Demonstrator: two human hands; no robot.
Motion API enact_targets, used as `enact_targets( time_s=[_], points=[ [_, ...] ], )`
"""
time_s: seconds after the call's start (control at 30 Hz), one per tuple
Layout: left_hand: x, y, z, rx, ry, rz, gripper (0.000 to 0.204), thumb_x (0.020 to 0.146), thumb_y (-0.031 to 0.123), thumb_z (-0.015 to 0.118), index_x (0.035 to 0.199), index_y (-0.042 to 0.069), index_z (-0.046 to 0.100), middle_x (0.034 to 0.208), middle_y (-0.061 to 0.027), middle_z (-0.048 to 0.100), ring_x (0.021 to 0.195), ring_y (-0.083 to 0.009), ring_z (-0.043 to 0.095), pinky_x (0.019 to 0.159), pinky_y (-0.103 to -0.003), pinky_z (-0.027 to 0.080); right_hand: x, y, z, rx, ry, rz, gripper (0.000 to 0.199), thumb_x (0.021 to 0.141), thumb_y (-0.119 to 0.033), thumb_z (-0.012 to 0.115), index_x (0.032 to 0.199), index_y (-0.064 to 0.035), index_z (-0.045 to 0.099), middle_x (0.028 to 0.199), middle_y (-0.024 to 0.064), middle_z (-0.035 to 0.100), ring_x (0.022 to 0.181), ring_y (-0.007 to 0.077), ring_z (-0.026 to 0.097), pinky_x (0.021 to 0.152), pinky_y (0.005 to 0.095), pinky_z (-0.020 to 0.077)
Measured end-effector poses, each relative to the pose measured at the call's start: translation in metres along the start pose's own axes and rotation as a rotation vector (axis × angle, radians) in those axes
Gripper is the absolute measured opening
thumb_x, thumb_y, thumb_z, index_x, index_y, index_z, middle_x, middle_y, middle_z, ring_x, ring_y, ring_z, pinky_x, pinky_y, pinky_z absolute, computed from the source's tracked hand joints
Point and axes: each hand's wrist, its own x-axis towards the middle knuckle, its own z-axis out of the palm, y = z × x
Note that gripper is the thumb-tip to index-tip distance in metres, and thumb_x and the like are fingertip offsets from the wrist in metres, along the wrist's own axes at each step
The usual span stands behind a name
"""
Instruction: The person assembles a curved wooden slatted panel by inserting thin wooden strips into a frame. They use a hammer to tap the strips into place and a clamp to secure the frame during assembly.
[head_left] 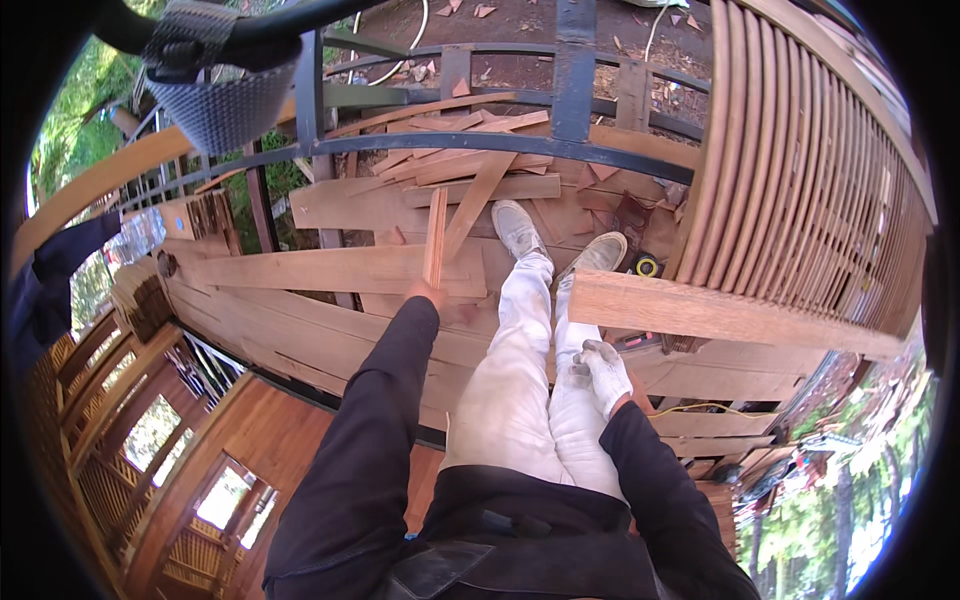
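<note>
Gripping the wooden strip point(436, 240) near its end, our left fingers point(427, 291) are closed; gloved right fingers point(597, 357) curl, contents unclear. We should control the far tip.

Left hand point(428, 292) partly hidden, slatted panel point(775, 150) cut off above, trees point(843, 520) blurred

The strip point(436, 240) is matt, bare wood — the railing point(574, 85) painted metal, the glove point(610, 378) cloth.
</note>
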Motion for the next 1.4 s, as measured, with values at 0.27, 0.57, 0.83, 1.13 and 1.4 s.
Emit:
enact_targets(
  time_s=[0.27, 0.57, 0.83, 1.13, 1.4],
  points=[
    [0.015, -0.010, 0.017, -0.728, -0.094, -0.295, 0.038, 0.086, 0.021, 0.073, 0.112, -0.005, 0.061, 0.079, -0.0151, 0.066, 0.062, -0.0252, 0.066, 0.058, -0.042, 0.056, -0.001, -0.029, 0.011, -0.156, -0.025, -0.043, 0.045, 0.095, -0.012, 0.058, 0.137, 0.0024, 0.051, 0.105, 0.0117, 0.066, 0.085, 0.0201, 0.067, 0.073, 0.0362, 0.0594],
    [0.036, -0.080, 0.105, -1.035, -0.108, -0.643, 0.040, 0.088, 0.026, 0.071, 0.113, -0.004, 0.060, 0.096, -0.0210, 0.069, 0.083, -0.0343, 0.069, 0.072, -0.045, 0.056, 0.003, -0.039, 0.025, -0.242, -0.016, 0.030, 0.047, 0.095, -0.014, 0.058, 0.137, 0.0040, 0.050, 0.103, 0.0112, 0.065, 0.084, 0.0191, 0.066, 0.073, 0.0342, 0.0598],
    [-0.103, -0.076, 0.109, -0.166, -0.177, -0.241, 0.051, 0.082, 0.026, 0.075, 0.121, -0.002, 0.056, 0.110, -0.0322, 0.069, 0.108, -0.0456, 0.067, 0.095, -0.049, 0.054, 0.006, -0.042, 0.038, -0.238, 0.043, 0.060, 0.047, 0.095, -0.016, 0.059, 0.137, 0.0032, 0.051, 0.103, 0.0111, 0.065, 0.084, 0.0191, 0.067, 0.071, 0.0337, 0.0599],
    [-0.063, -0.067, 0.099, -0.026, -0.308, -0.041, 0.047, 0.086, 0.027, 0.072, 0.121, -0.001, 0.057, 0.110, -0.0316, 0.069, 0.105, -0.0463, 0.068, 0.093, -0.050, 0.055, 0.007, -0.051, 0.052, -0.345, 0.025, 0.077, 0.047, 0.094, -0.014, 0.060, 0.137, 0.0037, 0.051, 0.104, 0.0115, 0.066, 0.082, 0.0182, 0.068, 0.071, 0.0314, 0.0593],
    [-0.044, -0.051, 0.082, -0.157, 0.024, -0.095, 0.041, 0.086, 0.018, 0.073, 0.116, 0.000, 0.053, 0.108, -0.0308, 0.069, 0.102, -0.0468, 0.068, 0.090, -0.052, 0.055, 0.008, -0.055, 0.059, -0.393, 0.061, 0.060, 0.048, 0.094, -0.015, 0.060, 0.137, 0.0046, 0.052, 0.106, 0.0126, 0.067, 0.082, 0.0176, 0.068, 0.070, 0.0302, 0.0585]
  ],
)
